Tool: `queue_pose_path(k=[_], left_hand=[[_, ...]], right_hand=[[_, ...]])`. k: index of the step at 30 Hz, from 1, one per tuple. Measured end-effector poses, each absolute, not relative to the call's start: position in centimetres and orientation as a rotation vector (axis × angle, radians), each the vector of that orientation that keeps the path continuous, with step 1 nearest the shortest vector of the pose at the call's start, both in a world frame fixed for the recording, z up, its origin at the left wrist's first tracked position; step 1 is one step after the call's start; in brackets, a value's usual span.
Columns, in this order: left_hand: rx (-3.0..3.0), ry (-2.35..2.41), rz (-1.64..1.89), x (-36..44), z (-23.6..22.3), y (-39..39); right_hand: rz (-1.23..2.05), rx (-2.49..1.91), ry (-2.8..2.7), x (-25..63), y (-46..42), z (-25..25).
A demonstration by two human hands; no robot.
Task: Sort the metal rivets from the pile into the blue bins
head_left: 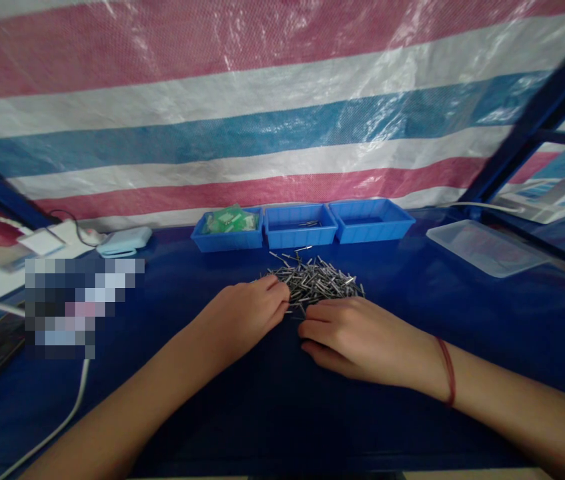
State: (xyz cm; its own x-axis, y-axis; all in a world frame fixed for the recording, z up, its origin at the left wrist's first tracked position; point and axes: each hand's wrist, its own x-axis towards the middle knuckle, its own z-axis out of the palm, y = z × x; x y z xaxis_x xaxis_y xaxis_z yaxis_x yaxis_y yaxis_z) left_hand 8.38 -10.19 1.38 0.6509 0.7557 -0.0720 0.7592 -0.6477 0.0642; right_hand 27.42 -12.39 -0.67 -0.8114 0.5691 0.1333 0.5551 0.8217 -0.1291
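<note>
A heap of small metal pins (319,279) lies on the dark blue table (272,400). My left hand (249,313) rests at the heap's near left edge, fingers curled together with their tips on the pins. My right hand (352,337) lies just below the heap, fingers curled inward, a red cord round its wrist. What either hand pinches is hidden. Behind the heap stand three blue trays in a row: the left tray (227,239) holds green packets, the middle tray (300,233) a few pins, the right tray (371,227) looks empty.
A clear plastic lid (485,247) lies at the right. A pale blue device (125,241), papers and a white cable (69,413) sit at the left. A striped tarpaulin (262,100) hangs behind, and a blue frame post (537,110) rises at the right.
</note>
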Motion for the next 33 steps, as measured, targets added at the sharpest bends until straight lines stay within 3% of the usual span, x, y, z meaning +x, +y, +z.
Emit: queue_pose_path(k=[10,19,28,33], left_hand=[[2.682,1.075,0.467,7.7,1.9,-9.0],[2.432,1.125,0.832,8.6,1.8,-10.0],[2.354,1.138,0.845,9.3,1.6,-10.2],[2.343,1.126,0.882,9.4,1.7,-10.3]], right_hand=[[0.335,-1.189,-2.251,27.9,-11.6,-0.9],[0.476,-0.996,-2.185,27.6,-11.6,-0.6],[0.525,-0.989,-2.101,27.5,-11.7,-0.5],[0.716,-0.981,-1.994,27.5,-11.5,-0.9]])
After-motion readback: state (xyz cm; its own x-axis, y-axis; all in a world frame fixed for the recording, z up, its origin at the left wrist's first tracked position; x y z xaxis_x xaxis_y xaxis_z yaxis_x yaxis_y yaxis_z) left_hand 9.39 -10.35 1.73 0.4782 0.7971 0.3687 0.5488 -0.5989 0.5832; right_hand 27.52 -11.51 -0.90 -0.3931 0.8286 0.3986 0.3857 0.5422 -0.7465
